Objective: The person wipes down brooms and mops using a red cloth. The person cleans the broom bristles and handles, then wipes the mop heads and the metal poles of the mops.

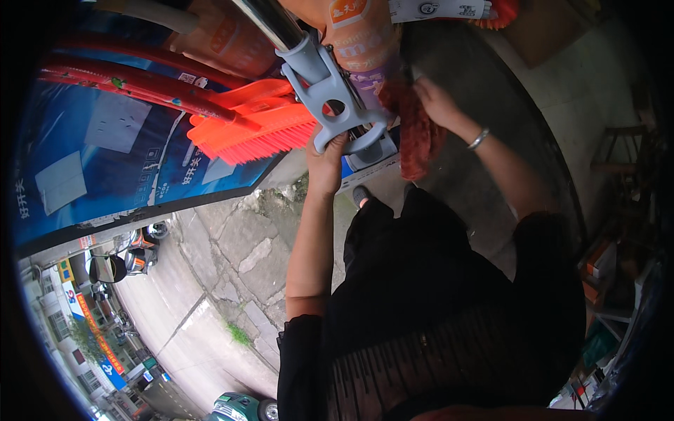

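My left hand (329,158) is closed around the lower part of a light-blue plastic mop head frame (337,100), which joins a shiny metal pole (274,23). A dark red cloth (413,131) hangs beside my right hand (437,102), whose fingers touch its upper part; how firmly they grip it is hard to tell. Close to the frame on the left is an orange-red broom head (253,134) with bristles pointing down. Orange and purple printed plastic packaging (358,47) stands behind the frame and partly behind the cloth.
Red patterned broom handles (142,87) run left across a blue printed panel (121,152). Below the hands is a box edge (371,176). Cracked paving (247,252) and a road with parked vehicles lie at the lower left. A wooden stool (618,150) stands at the right.
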Demonstrator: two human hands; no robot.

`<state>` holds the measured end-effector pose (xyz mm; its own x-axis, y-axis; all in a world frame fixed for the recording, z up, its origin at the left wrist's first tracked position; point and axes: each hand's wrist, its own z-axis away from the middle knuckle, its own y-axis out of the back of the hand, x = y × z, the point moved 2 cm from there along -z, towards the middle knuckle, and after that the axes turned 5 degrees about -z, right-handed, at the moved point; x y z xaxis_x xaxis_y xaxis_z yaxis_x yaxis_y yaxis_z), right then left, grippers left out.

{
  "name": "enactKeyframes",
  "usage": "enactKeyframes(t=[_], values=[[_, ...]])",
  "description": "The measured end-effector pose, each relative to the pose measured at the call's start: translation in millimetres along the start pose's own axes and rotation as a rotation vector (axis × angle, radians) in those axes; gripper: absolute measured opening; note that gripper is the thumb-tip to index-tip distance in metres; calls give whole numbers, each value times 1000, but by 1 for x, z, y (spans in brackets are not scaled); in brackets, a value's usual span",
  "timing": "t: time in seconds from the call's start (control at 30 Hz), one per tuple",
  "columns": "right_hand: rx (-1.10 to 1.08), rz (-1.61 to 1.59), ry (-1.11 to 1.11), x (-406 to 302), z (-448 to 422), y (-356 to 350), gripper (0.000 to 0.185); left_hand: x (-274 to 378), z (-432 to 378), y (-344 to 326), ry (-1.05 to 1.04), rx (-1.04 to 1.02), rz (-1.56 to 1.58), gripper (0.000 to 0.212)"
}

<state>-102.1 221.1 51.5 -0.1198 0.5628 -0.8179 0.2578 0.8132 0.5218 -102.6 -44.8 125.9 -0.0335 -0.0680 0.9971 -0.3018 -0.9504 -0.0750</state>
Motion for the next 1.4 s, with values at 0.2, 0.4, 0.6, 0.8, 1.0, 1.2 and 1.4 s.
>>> enactKeyframes(t=[0.2,0.4,0.6,0.8,1.0,1.2,1.4], values=[[98,-449,160,-56,32,-66,41,-3,-4,-13,-7,47,23,27],[-142,-266,20,-53,79,-94,44,-6,-4,8,-13,156,18,22],[21,248,284,32,131,-92,38,-2,-13,11,-55,145,-36,24],[215,-40,359,-73,73,-89,36,-14,-18,5,-36,150,-12,21],[-93,276,345,-11,113,-104,38,-3,-30,-6,-78,80,-23,25],[124,-969,-283,-55,92,-83,43,-13,-24,-8,-73,123,-95,27],[-113,-261,78,-105,66,-80,45,-7,-31,-12,0,106,-52,23]])
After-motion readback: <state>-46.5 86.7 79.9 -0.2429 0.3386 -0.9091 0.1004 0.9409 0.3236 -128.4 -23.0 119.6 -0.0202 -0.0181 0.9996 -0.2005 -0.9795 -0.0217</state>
